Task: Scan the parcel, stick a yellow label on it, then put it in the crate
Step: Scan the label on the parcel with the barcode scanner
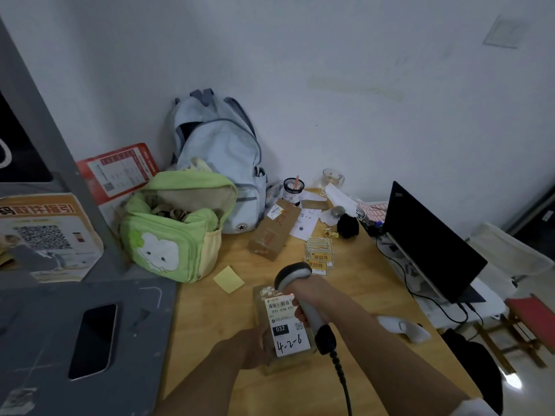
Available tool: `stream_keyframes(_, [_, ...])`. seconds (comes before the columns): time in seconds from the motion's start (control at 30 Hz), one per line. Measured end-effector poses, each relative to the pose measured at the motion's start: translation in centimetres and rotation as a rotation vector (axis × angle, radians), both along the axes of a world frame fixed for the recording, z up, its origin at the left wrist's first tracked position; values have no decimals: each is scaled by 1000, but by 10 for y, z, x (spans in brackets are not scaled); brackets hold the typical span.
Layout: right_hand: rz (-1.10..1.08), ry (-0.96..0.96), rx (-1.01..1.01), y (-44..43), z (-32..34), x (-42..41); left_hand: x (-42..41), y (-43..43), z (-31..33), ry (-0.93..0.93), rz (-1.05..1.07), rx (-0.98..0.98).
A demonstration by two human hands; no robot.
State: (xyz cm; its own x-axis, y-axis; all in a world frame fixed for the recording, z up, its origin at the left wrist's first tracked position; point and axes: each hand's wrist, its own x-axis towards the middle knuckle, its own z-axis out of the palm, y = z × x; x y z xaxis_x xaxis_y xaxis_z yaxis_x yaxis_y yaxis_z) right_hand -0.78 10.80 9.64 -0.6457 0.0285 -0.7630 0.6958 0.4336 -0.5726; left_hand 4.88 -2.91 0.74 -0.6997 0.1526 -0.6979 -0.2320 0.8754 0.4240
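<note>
Head-worn camera looks steeply down, close over the wooden table [375, 283]

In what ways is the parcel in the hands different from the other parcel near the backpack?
The held parcel is gripped by the left hand and aimed at by the scanner in the right hand; the far parcel lies untouched. The held parcel has a big white label with handwriting; the far parcel has a small one. Both are brown boxes.

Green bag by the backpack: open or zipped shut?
Open. The green bag has its top flap folded back, and crumpled brownish contents show inside.
</note>
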Motion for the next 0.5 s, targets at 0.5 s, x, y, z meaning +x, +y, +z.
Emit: stream_keyframes(0.5, [7, -30, 14, -1, -1, 8, 6, -2, 4, -8, -14, -8])
